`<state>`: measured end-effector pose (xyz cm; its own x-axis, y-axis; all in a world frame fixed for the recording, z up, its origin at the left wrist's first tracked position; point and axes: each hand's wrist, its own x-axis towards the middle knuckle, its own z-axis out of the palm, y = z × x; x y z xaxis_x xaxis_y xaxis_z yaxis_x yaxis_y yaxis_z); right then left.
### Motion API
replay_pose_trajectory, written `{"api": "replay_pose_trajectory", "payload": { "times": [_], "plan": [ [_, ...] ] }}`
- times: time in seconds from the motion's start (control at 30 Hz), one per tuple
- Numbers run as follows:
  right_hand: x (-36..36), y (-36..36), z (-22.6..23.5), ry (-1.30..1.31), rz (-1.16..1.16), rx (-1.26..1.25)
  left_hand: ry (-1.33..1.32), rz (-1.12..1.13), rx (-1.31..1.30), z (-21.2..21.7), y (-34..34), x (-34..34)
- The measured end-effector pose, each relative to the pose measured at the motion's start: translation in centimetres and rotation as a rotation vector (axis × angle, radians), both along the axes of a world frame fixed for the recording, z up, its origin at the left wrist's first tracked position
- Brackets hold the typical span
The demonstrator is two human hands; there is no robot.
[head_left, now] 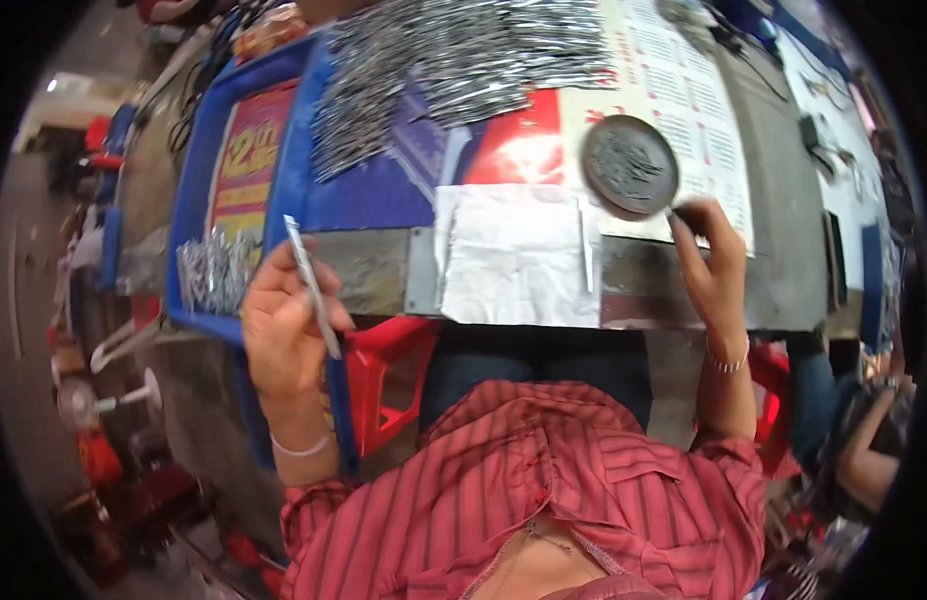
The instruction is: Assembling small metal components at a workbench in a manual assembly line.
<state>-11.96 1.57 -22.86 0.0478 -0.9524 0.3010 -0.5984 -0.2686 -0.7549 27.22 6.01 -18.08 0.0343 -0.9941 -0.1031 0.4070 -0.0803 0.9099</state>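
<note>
My left hand (286,340) is closed on a slim silver metal strip (311,285), held tilted above the near rim of a blue tray (302,190). Beside the round dark dish (594,165), at its near right edge, is my right hand (719,265). Its thumb and forefinger are pinched together; whatever they hold is too small to make out. Many small grey metal pins (629,165) lie in that dish. Between my hands a white sheet (514,255) is spread at the table's front edge, with one thin strip (587,245) along its right side.
A large heap of silver strips (464,60) covers the far middle of the table. More silver pieces (219,268) stand bunched in the blue tray's near end. Printed sheets (684,110) lie under the dish. A red stool (389,380) is below the table edge. Another person's arm (874,455) shows at far right.
</note>
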Motion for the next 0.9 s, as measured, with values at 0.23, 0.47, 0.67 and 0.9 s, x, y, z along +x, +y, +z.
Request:
{"api": "replay_pose_trajectory", "payload": {
  "times": [0.23, 0.47, 0.67, 0.9],
  "plan": [
    [-1.8, -7.0, -0.5, 0.458, 0.159, 0.033, 0.239, -0.464, 0.076, -2.7, -0.4, -8.2],
    [-0.4, -8.7, -1.7, 0.732, 0.104, 0.087, 0.386, -0.511, 0.137, -2.8, 1.1, -9.9],
    [-0.3, -9.1, -1.3, 0.661, 0.091, 0.062, 0.332, -0.551, 0.179, -4.1, 2.0, -10.1],
    [-1.4, -8.7, -1.4, 0.457, 0.073, -0.05, 0.244, -0.499, 0.188, -3.8, 2.8, -10.8]
  ]
}}
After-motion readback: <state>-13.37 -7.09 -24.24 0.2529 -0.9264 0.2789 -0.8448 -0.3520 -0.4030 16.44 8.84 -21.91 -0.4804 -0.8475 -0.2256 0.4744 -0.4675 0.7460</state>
